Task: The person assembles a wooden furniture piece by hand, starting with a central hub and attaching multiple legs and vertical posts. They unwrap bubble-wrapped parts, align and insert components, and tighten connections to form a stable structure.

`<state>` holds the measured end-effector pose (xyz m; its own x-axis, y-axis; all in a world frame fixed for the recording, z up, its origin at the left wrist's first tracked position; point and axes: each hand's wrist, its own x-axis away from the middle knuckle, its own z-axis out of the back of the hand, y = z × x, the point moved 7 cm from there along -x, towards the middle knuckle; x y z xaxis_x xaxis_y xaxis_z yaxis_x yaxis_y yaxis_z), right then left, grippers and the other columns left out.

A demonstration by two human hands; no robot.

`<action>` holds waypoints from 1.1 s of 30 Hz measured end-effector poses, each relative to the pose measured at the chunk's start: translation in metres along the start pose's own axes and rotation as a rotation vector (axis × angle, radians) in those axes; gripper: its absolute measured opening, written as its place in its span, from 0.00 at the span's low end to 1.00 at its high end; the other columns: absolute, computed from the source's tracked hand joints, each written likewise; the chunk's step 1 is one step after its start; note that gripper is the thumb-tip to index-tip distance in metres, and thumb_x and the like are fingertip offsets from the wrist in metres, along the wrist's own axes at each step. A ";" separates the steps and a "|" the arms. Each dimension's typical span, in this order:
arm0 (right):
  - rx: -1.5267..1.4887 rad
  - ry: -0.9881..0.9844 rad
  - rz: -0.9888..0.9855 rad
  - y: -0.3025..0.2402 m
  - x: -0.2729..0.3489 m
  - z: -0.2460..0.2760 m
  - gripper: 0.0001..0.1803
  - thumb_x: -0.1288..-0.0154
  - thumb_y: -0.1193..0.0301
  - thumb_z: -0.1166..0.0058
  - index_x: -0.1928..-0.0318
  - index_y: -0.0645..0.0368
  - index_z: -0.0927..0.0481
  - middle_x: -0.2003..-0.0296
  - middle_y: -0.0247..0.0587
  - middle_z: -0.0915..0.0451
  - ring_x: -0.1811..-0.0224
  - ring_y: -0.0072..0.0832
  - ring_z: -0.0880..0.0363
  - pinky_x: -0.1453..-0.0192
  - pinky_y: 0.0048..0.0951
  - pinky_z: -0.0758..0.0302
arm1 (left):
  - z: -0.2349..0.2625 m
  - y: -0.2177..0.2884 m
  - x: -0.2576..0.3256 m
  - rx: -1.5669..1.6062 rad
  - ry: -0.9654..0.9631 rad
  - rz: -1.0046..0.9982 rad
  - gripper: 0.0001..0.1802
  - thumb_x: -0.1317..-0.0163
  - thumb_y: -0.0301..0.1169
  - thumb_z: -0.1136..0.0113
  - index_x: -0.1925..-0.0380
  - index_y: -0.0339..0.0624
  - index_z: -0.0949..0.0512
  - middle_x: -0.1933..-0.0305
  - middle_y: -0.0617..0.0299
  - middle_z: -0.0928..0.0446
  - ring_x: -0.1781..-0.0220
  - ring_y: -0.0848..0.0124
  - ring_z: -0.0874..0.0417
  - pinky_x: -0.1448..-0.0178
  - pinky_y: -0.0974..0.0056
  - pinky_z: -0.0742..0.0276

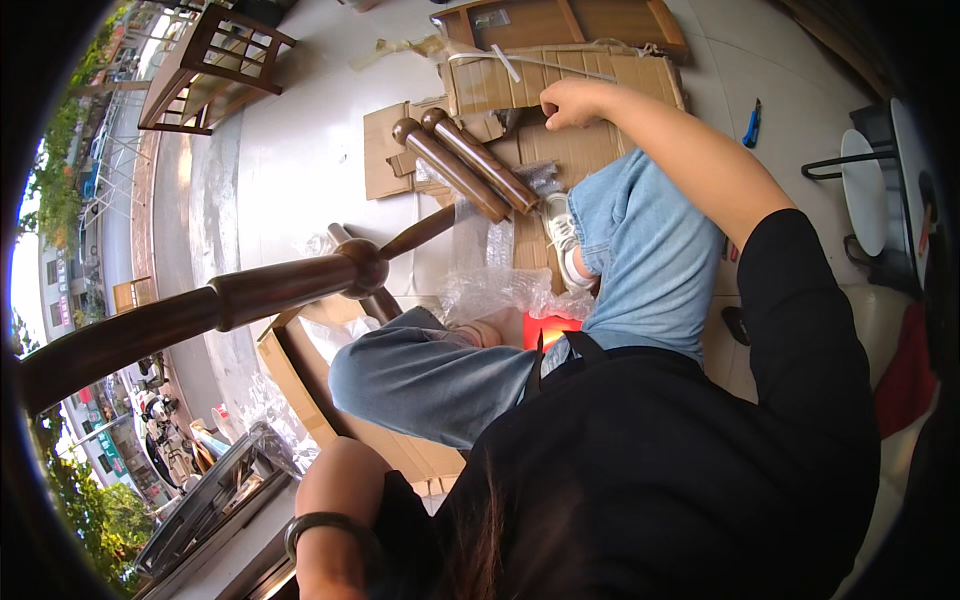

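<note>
My right hand (572,103) reaches out over a cardboard sheet (568,148), its fingers curled in. Whether anything is inside them is hidden. Just left of it, two dark brown turned wooden posts (458,165) with ball ends lie side by side on the cardboard and bubble wrap. Only my left forearm (330,560), with a dark bangle, shows at the lower edge; the hand itself is out of the picture. A long dark wooden piece with a ball-shaped turning (362,268) runs across the left side, beyond my bent knee.
Clear bubble wrap (500,293) lies between my feet. An opened carton (290,345) sits beside my left leg. A blue utility knife (752,124) rests on the floor to the right. Wooden panels (590,22) lie at the far side, a wooden chair frame (215,65) at far left.
</note>
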<state>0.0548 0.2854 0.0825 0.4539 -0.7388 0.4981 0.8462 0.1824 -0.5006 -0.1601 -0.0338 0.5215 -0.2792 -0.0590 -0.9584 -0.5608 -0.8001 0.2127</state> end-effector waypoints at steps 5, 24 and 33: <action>0.177 -0.155 -0.028 0.000 -0.030 -0.036 0.18 0.39 0.64 0.39 0.53 0.61 0.20 0.55 0.51 0.17 0.52 0.45 0.18 0.48 0.43 0.23 | 0.069 -0.043 0.059 0.155 0.125 0.224 0.02 0.43 0.25 0.43 0.73 0.42 0.22 0.78 0.60 0.24 0.80 0.70 0.25 0.71 0.71 0.27; 0.173 -0.076 -0.176 0.069 -0.138 -0.234 0.32 0.53 0.69 0.30 0.44 0.54 0.24 0.49 0.48 0.21 0.44 0.45 0.24 0.41 0.43 0.26 | 0.153 -0.154 0.363 -0.742 -0.493 1.904 0.25 0.47 0.29 0.32 0.48 0.36 0.24 0.59 0.50 0.21 0.54 0.52 0.19 0.49 0.54 0.24; -0.449 -0.410 -0.441 0.131 -0.108 -0.208 0.28 0.62 0.81 0.33 0.53 0.61 0.19 0.67 0.46 0.18 0.70 0.34 0.18 0.75 0.36 0.20 | 0.141 -0.151 0.327 -0.708 -0.426 1.735 0.25 0.49 0.29 0.30 0.49 0.38 0.24 0.58 0.53 0.22 0.55 0.54 0.20 0.48 0.54 0.26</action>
<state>0.0588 0.2542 -0.1848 0.2406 -0.3655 0.8992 0.8183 -0.4218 -0.3904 -0.2766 0.1515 0.2025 -0.3060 -0.8989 0.3135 0.8412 -0.1011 0.5311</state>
